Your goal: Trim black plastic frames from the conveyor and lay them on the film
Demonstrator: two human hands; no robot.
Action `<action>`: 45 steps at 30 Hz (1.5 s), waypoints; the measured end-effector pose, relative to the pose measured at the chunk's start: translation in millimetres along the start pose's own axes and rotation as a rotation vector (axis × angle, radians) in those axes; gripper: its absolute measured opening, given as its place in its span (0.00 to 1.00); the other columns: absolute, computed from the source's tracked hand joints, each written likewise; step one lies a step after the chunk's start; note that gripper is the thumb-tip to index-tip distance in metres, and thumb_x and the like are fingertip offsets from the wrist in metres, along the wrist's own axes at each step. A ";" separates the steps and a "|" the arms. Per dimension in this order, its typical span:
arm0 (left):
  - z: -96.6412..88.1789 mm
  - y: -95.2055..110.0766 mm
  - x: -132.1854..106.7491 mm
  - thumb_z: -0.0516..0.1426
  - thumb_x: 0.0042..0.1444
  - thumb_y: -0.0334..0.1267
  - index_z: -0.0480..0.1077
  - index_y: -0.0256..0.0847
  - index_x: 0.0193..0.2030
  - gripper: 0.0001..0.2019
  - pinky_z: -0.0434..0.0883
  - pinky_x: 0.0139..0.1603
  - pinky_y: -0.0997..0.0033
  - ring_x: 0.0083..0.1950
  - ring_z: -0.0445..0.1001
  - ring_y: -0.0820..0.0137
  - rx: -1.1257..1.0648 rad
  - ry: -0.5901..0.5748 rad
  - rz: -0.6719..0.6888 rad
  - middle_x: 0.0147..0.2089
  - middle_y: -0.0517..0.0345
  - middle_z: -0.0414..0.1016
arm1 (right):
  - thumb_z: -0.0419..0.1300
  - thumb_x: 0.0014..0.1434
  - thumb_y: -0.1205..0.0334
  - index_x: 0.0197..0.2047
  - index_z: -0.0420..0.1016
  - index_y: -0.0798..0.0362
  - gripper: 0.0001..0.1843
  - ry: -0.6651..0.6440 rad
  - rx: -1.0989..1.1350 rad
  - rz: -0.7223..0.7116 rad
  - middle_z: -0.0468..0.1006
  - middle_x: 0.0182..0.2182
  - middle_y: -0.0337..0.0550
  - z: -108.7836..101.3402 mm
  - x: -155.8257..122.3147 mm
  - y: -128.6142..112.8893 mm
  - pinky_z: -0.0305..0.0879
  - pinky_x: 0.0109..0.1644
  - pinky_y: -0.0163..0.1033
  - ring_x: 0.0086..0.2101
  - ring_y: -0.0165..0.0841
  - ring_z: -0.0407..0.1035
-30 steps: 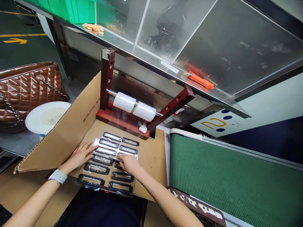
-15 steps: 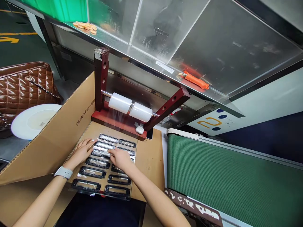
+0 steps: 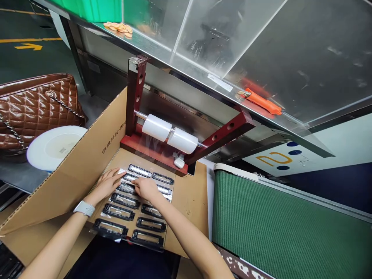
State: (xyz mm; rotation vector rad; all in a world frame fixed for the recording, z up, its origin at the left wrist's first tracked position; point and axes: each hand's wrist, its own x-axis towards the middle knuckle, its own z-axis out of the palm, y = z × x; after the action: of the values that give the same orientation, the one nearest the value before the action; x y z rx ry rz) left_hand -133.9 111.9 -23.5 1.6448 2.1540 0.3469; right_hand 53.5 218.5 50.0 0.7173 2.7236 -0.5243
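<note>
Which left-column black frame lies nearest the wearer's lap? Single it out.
The bottom-left black frame, ending that column; the others lie farther up, toward the red roller stand.

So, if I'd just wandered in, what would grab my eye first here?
Probably the broad, green textured belt filling the lower right. Next, two smooth white cylindrical rolls on a dark red stand near the middle, then, below them, the person's bare left hand and right hand among rows of black rectangular frames. A shiny brown quilted bag sits far left.
</note>
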 end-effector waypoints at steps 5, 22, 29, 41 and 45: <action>-2.7 0.6 -0.1 0.55 0.62 0.39 0.61 0.47 0.63 0.22 0.59 0.62 0.42 0.67 0.57 0.53 -0.003 -0.017 -0.006 0.68 0.49 0.59 | 0.51 0.62 0.64 0.55 0.72 0.45 0.19 -0.039 0.009 0.032 0.78 0.47 0.42 -1.3 -22.9 19.9 0.68 0.46 0.37 0.45 0.36 0.73; 3.7 -5.0 12.3 0.54 0.62 0.44 0.59 0.45 0.64 0.24 0.58 0.62 0.42 0.66 0.59 0.53 -0.016 0.015 0.003 0.67 0.47 0.59 | 0.53 0.62 0.64 0.54 0.73 0.45 0.18 -0.035 0.004 0.189 0.79 0.46 0.43 -14.2 -90.6 58.2 0.67 0.45 0.37 0.44 0.37 0.74; -0.1 4.3 41.8 0.56 0.61 0.42 0.62 0.45 0.62 0.22 0.58 0.62 0.40 0.65 0.60 0.53 -0.001 0.021 -0.012 0.66 0.48 0.61 | 0.49 0.66 0.60 0.58 0.68 0.42 0.19 0.048 -0.005 0.130 0.77 0.47 0.42 -20.5 -19.3 24.6 0.67 0.46 0.37 0.46 0.36 0.73; -5.4 9.6 40.4 0.57 0.61 0.39 0.63 0.45 0.61 0.21 0.60 0.62 0.40 0.65 0.59 0.53 0.018 -0.003 -0.023 0.66 0.49 0.60 | 0.50 0.63 0.64 0.56 0.71 0.42 0.20 -0.010 -0.031 0.055 0.78 0.48 0.41 -20.8 24.6 25.3 0.67 0.48 0.38 0.47 0.36 0.73; -3.3 5.6 42.0 0.57 0.61 0.40 0.63 0.45 0.61 0.21 0.59 0.62 0.40 0.65 0.59 0.53 0.017 -0.010 -0.017 0.66 0.48 0.60 | 0.51 0.62 0.64 0.55 0.72 0.43 0.20 -0.028 -0.029 0.083 0.77 0.50 0.41 -20.2 -1.2 47.8 0.67 0.48 0.37 0.48 0.36 0.72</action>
State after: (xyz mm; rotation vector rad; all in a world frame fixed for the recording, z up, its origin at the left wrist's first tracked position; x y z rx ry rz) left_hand -139.9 154.0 -25.2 1.6329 2.1681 0.3157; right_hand 75.8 265.0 55.5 0.8057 2.6566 -0.4711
